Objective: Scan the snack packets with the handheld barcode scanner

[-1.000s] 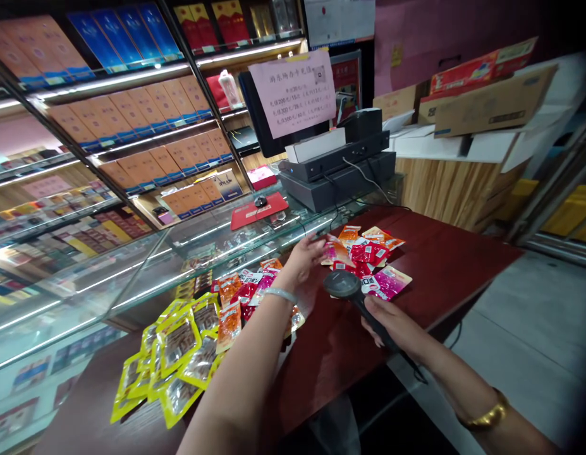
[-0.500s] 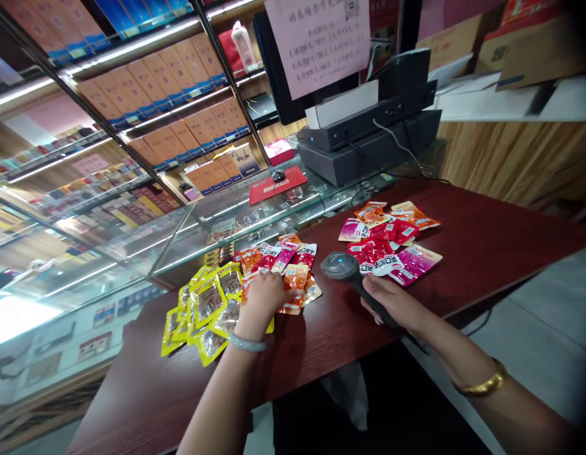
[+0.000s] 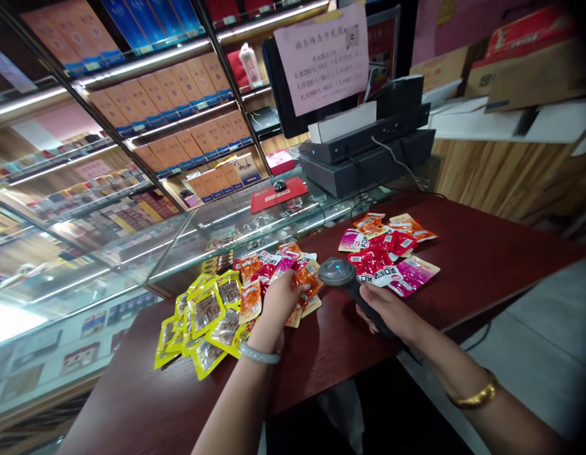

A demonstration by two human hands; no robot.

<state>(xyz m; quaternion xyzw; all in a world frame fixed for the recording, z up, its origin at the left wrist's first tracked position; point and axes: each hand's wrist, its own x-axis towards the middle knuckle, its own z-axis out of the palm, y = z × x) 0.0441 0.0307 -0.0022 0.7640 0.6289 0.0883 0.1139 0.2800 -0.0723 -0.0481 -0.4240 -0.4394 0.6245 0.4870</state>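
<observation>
My right hand is wrapped round the handle of a dark barcode scanner, whose head points left and shows a small blue light. My left hand, a pale bangle on its wrist, grips an orange snack packet close to the scanner's head. Around that hand lies a pile of orange, red and purple packets. One orange packet lies just left of it. Yellow-edged clear packets are heaped further left. Beyond the scanner, a second pile of red, orange and purple packets rests on the table.
The dark red table meets a glass display counter. On the counter stand a black cash register, a monitor with a pink notice, and a mouse on a red mat. Boxes fill the shelves behind.
My left hand has moved right and taken up an orange packet near the scanner. An orange packet now shows left of the hand. The scanner has barely moved; the view has tilted slightly.
</observation>
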